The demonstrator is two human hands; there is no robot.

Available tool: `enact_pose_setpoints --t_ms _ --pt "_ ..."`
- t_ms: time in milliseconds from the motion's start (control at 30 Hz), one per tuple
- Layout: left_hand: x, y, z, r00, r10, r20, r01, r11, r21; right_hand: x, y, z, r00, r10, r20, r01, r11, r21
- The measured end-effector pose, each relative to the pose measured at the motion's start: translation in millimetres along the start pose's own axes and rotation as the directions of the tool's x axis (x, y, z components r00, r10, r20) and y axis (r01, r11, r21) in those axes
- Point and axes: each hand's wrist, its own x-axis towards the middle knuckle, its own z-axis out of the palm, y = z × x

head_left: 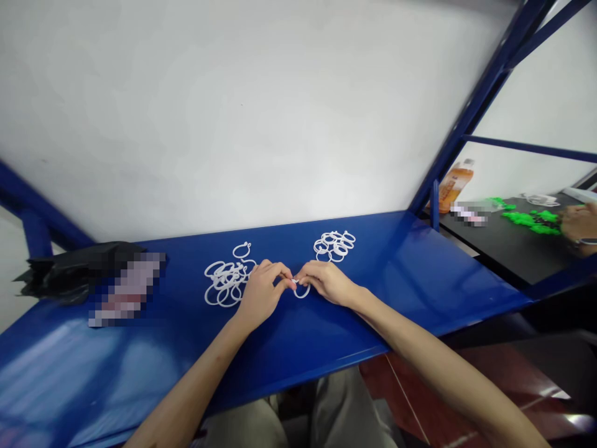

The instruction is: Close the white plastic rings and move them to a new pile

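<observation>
Head view of a blue metal bench (420, 280) set against a white wall. The left hand (261, 292) and the right hand (326, 281) meet at the bench's middle, fingertips pinched narrowly on the two sides of one white plastic ring (301, 291), which hangs just beneath them and touches or nearly touches the surface; holding it from both sides suggests that its ends are being pressed together or pulled apart, though the pictures do not settle which. Just beyond the left hand lies a loose pile of rings (227, 279); just beyond the right hand lies a tighter cluster of rings (334, 245), the two groups kept apart, likely to separate handled from unhandled pieces. No tray or box holds them. A black bag (69, 270) rests at the far left; its contents are hidden. On the neighbouring dark table (508, 249) stand an orange bottle (454, 184) and green pieces (532, 219), near another person's hand (578, 225).
</observation>
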Motion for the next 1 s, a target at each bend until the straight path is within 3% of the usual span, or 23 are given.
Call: enact_pose_setpoints --t_ms 300,667,733,833,933,1000 --pt "1.2 1.5 -3.1 1.000 -0.001 0.024 -0.001 0.998 0.055 -0.7 2.4 0.5 0.988 -0.081 0.133 0.106 0.975 -0.195" --pt "4.4 -5.2 -9.0 0.999 0.043 0.011 -0.043 0.997 0.069 -1.1 -4.6 4.5 0.982 -0.131 0.136 0.162 0.954 -0.252" --pt "5.9 -7.5 -9.2 0.998 0.052 -0.026 -0.049 0.991 0.128 1.5 -1.4 4.0 0.993 -0.105 0.052 0.115 0.959 -0.259" --pt "6.1 -12.8 -8.8 0.992 0.035 -0.118 0.009 0.937 0.349 4.3 12.8 -4.8 0.976 0.009 -0.219 -0.076 0.951 -0.299" --pt "3.3 -18.7 -7.5 0.991 -0.036 -0.126 0.101 0.825 0.556 0.9 35.4 -23.1 0.849 0.163 -0.502 -0.352 0.884 -0.307" --pt "1.3 -21.1 -6.2 0.994 -0.084 -0.068 0.108 0.778 0.619 -4.0 49.9 -35.2 0.780 0.245 -0.576 -0.484 0.819 -0.308"
